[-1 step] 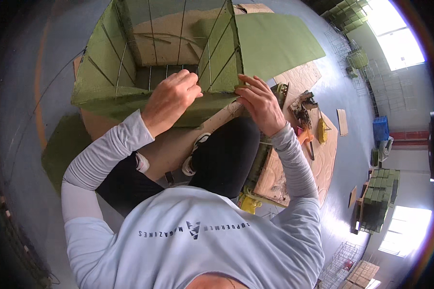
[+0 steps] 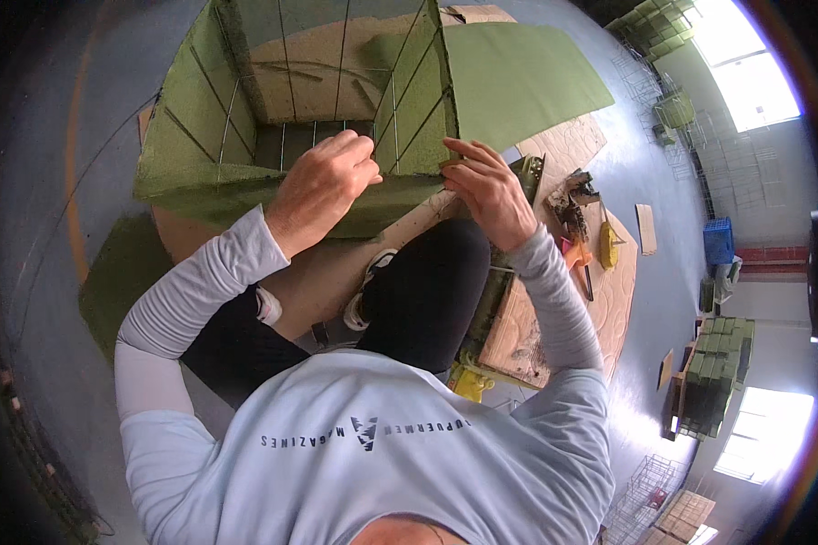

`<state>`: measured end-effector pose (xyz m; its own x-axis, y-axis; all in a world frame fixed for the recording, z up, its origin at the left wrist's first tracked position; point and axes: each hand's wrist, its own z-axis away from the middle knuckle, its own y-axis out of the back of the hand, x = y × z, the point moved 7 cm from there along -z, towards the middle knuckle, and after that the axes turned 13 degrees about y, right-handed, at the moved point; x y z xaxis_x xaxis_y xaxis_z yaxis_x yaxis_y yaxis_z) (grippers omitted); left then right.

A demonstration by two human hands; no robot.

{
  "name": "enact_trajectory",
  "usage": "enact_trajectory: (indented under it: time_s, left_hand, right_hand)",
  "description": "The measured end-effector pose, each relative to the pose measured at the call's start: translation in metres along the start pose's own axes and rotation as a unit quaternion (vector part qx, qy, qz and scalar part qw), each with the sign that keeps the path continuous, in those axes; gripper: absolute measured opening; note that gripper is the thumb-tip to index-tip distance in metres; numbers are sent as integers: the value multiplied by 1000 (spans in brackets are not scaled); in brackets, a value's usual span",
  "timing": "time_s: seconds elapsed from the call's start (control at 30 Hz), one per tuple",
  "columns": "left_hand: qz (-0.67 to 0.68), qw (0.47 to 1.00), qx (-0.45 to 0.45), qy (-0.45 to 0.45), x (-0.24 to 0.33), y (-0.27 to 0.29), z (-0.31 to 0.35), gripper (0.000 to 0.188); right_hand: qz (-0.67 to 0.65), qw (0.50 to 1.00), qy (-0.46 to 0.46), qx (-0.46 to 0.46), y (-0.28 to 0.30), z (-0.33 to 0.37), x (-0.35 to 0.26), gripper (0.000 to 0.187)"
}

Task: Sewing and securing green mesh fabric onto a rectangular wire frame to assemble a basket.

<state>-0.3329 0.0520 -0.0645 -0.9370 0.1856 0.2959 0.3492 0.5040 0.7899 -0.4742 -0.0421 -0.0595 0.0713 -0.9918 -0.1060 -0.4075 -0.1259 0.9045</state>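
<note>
The left hand (image 2: 329,186) has its fingers curled together at the near rim of the green wire-framed box (image 2: 200,113); whether they grasp anything cannot be determined. The right hand (image 2: 486,186) touches the box's near right corner with its fingertips; a firm pinch cannot be confirmed. The box is positioned in front of the person, beyond the knees. A green sheet (image 2: 527,73) lies far right of it. A yellow tool (image 2: 608,247) lies right of the right forearm, on cardboard (image 2: 609,295).
</note>
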Motion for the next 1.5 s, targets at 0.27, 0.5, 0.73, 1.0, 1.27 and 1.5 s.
enact_trajectory:
  time_s: [0.27, 0.5, 0.73, 1.0, 1.27, 1.5]
  left_hand:
    - [0, 998, -68, -11, -1, -8, -10, 12]
    - [54, 998, -33, -14, 20, -28, -20, 21]
    - [105, 988, -102, 45, 8, -41, -29, 12]
    - [109, 984, -120, 77, -6, -38, -18, 27]
    - [-114, 991, 68, 6, -7, 28, 44, 53]
    - [-145, 986, 37, 76, -57, 47, 78, 52]
  right_hand:
    - [-38, 991, 20, -129, -10, -9, 20, 13]
    - [15, 992, 37, -119, -15, -9, 9, 32]
    - [168, 975, 113, -96, -8, 8, 14, 40]
    - [195, 962, 176, -78, 5, 11, 9, 44]
    - [91, 992, 66, 57, 5, -26, -47, 43]
    - [123, 990, 51, 52, -86, -103, -88, 42]
